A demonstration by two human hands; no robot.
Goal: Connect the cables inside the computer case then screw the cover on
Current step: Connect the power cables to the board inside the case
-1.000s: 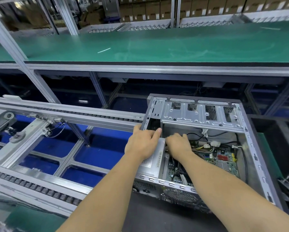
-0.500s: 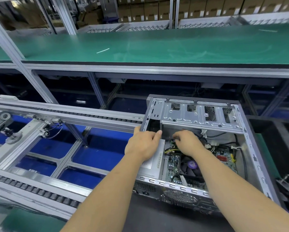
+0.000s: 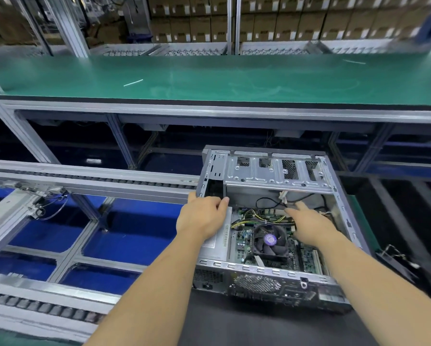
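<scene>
Computer case (image 3: pixel 339 221) lies on its side, open face up, on the dark belt surface (image 3: pixel 259 328) right in front of the person. Cover is off and not identifiable in the head view.

Inside the case:
- motherboard (image 3: pixel 244 243) along the bottom, CPU fan (image 3: pixel 270 239) with a purple centre sticker roughly mid-board
- yellow/black cable bundle (image 3: pixel 261 218) running across above the fan
- black cable (image 3: pixel 266 199) looping over the rear wall, white connector (image 3: pixel 283 196) hanging just under the drive cage
- silver drive cage (image 3: pixel 276 173) spanning the far end
- grey power supply (image 3: pixel 218 243) in the left compartment, label facing up

Left hand (image 3: pixel 203 217): lies on the power supply top, fingers reaching to the case's left wall by the cage corner. Grip loose, fingers only lightly bent, nothing held.

Right hand (image 3: pixel 309 224): inside the case on the right side, over the board, fingers extended toward the cables near the white connector. Grip open; fingertips are blurred, so I cannot tell whether they actually touch a cable.

Hard to make out: board area under the right hand and forearm is hidden. Connector seating is not readable at this sharpness. Frame edges are motion-blurred.

Around: green table (image 3: pixel 209 76) beyond the case, roller conveyor rails (image 3: pixel 84 179) to the left, stacked cardboard boxes (image 3: pixel 271 18) at the back.
</scene>
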